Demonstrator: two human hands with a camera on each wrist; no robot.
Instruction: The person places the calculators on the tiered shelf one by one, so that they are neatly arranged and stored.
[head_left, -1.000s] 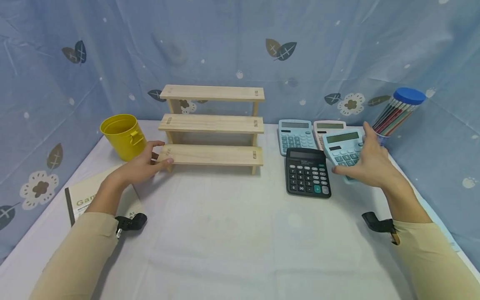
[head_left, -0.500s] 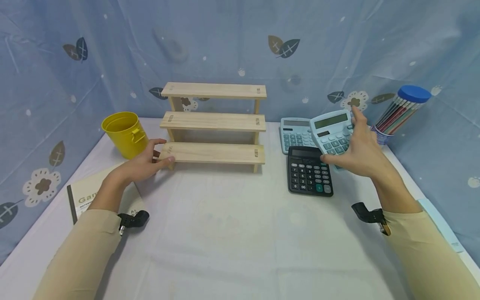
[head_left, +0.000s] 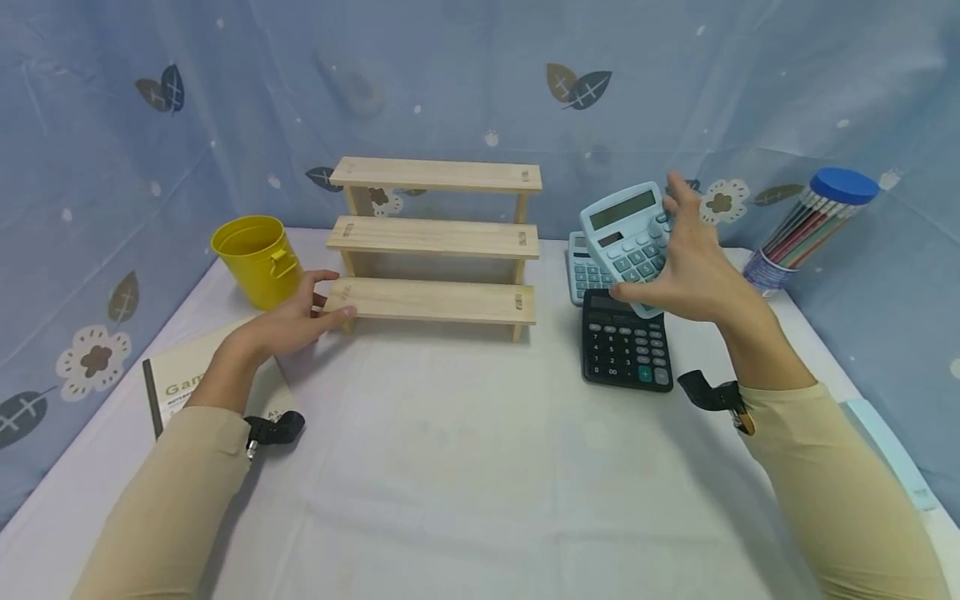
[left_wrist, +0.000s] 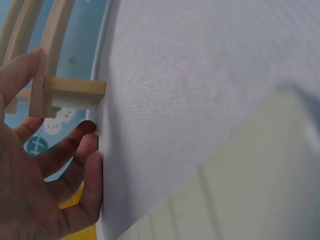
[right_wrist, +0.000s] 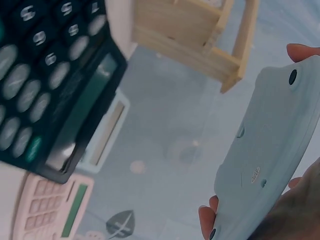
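From the head view, the right hand is grasping a light blue plastic calculator in the air, above the black calculator on the worktop; it is not yet set on the three-step wooden shelf. The left hand, fingers relaxed, is touching the lowest step.

From the left wrist view, the straight fingers are lying beside the shelf's leg.

From the right wrist view, fingertips are curling around the calculator's back.

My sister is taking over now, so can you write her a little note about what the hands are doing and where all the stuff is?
Right hand holds the light blue calculator in the air, above the black calculator.
Left hand rests against the left end of the wooden shelf, on its bottom step.
Done: one calculator picked up.
Left: all three steps are bare; the black one, another blue calculator and a pink calculator lie on the table.
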